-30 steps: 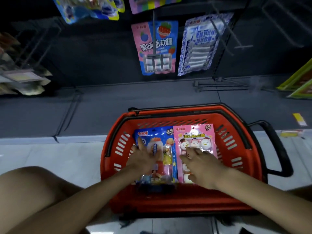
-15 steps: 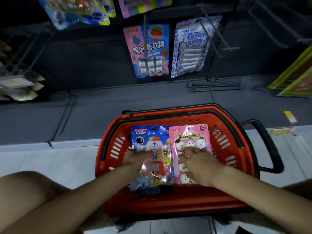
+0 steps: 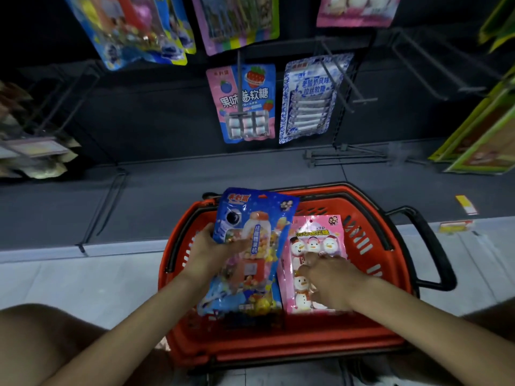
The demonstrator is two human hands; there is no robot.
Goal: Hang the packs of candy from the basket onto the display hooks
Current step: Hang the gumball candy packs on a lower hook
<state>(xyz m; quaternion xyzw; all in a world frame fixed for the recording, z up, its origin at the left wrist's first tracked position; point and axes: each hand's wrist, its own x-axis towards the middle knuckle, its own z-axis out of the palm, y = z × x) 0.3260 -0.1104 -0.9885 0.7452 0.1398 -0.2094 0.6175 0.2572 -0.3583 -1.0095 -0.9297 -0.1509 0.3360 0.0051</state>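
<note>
- left grip (image 3: pixel 209 253) clamped on the side edge of a glossy blue plastic candy pack printed with a gumball machine (image 3: pixel 256 235); thumb across its face; the pack is tilted, its top end raised over the far rim
- right grip (image 3: pixel 331 282) curled onto a pink plastic candy pack of snowman sweets (image 3: pixel 315 240), apparently pinching it; that pack lies flat inside
- both are over a red plastic shopping basket with black handles (image 3: pixel 278 346)
- beyond, a bare black wire display hook (image 3: pixel 363 100) juts out beside a hung blue-and-white pack (image 3: pixel 306 107) and a hung pink-and-blue pack (image 3: pixel 245 101)
- neither held pack is hung yet; each must be carried up and threaded on; whether more packs lie beneath, I cannot tell
</note>
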